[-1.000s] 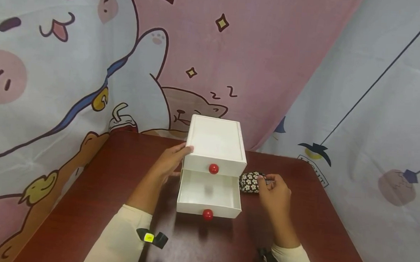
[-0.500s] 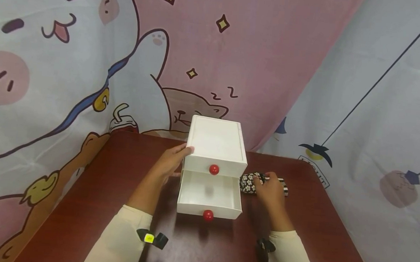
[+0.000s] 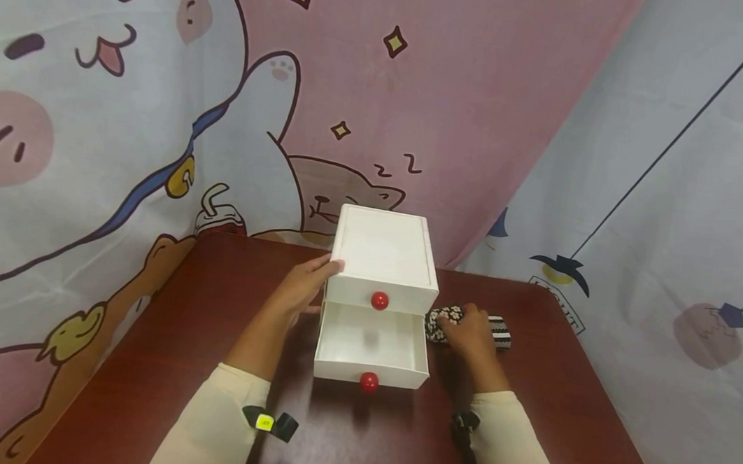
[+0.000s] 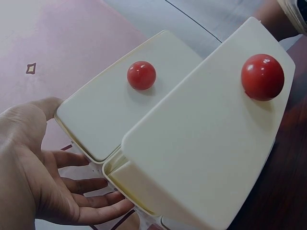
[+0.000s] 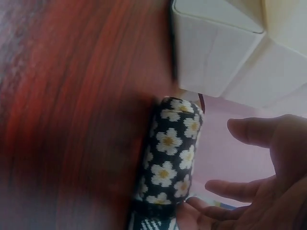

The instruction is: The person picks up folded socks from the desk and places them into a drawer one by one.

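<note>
A small white two-drawer box (image 3: 383,247) stands on the table, each drawer front bearing a red ball knob. The lower drawer (image 3: 339,372) is pulled out and looks empty inside; the upper one is closed. My left hand (image 3: 299,284) rests against the box's left side, thumb at its top edge and fingers extended along the side in the left wrist view. Right of the box lies a black knitted fabric roll (image 5: 168,158) with white daisies and a striped end. My right hand (image 3: 472,332) is over it, thumb and fingers spread apart beside it in the right wrist view.
The dark reddish-brown table (image 3: 169,361) has its right edge beyond the roll. A cartoon-printed cloth (image 3: 466,111) hangs behind and on both sides. Wrist-camera straps (image 3: 270,423) sit on the sleeves.
My right hand has moved left over the fabric roll, uncovering more of its striped end. The left hand and the drawer box stay as they were.
</note>
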### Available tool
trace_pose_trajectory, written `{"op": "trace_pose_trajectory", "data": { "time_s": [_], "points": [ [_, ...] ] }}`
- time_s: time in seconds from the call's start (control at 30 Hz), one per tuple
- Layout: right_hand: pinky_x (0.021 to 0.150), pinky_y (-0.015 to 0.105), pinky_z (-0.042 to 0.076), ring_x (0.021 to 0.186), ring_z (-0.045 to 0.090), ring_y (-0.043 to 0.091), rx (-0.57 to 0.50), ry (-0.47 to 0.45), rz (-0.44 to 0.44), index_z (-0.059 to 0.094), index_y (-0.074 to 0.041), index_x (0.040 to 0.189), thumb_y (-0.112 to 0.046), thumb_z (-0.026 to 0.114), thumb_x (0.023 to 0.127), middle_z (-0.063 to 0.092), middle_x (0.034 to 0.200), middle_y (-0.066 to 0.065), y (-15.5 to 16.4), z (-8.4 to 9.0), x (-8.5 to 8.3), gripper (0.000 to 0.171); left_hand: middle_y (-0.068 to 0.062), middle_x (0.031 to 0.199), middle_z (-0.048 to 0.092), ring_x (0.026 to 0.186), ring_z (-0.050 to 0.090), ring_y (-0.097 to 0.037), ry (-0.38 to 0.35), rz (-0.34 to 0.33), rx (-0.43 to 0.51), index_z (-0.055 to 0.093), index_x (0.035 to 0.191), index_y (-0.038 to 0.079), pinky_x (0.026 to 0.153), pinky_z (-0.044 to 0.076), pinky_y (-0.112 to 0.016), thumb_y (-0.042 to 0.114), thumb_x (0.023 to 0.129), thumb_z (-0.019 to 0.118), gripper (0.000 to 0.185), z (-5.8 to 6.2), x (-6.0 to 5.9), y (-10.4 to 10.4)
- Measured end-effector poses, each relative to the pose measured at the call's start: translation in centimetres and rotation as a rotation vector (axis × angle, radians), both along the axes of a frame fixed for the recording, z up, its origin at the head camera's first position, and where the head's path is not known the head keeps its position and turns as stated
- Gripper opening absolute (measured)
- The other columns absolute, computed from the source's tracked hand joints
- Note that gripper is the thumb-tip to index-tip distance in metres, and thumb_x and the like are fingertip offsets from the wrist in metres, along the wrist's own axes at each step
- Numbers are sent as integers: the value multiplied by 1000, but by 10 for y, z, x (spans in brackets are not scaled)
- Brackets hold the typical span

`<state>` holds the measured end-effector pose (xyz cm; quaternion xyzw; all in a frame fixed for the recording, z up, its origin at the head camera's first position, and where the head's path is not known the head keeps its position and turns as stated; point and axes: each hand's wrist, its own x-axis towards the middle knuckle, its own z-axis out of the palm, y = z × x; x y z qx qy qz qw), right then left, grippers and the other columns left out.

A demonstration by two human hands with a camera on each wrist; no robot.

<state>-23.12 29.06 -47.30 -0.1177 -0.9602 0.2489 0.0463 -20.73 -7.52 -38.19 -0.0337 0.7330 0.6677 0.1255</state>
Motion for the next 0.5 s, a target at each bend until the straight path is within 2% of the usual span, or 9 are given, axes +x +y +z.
{"op": "trace_pose_trajectory", "data": {
  "time_s": [0.17,0.23,0.4,0.5],
  "points": [
    [106,71,52,130,58,60,14,-76,5,48,13,147,-46,70,100,54,141,43,-14,7,2,78,-17,169,50,156,49,-43,0,3,1,41,170,27,114,51,-71,57,104,63,76,0,0,-1],
    [106,70,53,130,59,60,35,-88,1,48,14,146,-46,69,101,56,141,44,-16,5,-1,78,-17,168,51,156,49,-42,2,6,2,42,170,27,114,51,-71,57,104,63,76,1,0,-1],
    [100,69,56,122,65,59,16,-78,-16,48,15,141,-45,69,98,64,131,44,-10,-17,-18,77,-17,167,52,154,51,-42,1,9,-7,43,169,28,113,53,-69,58,103,64,76,1,1,-1],
    [96,68,58,116,68,59,-5,-83,-22,47,17,140,-45,70,95,65,126,44,-7,-24,-25,79,-15,168,52,155,50,-41,-2,7,-8,43,169,29,112,53,-69,59,103,64,76,2,1,-1]
  ]
}}
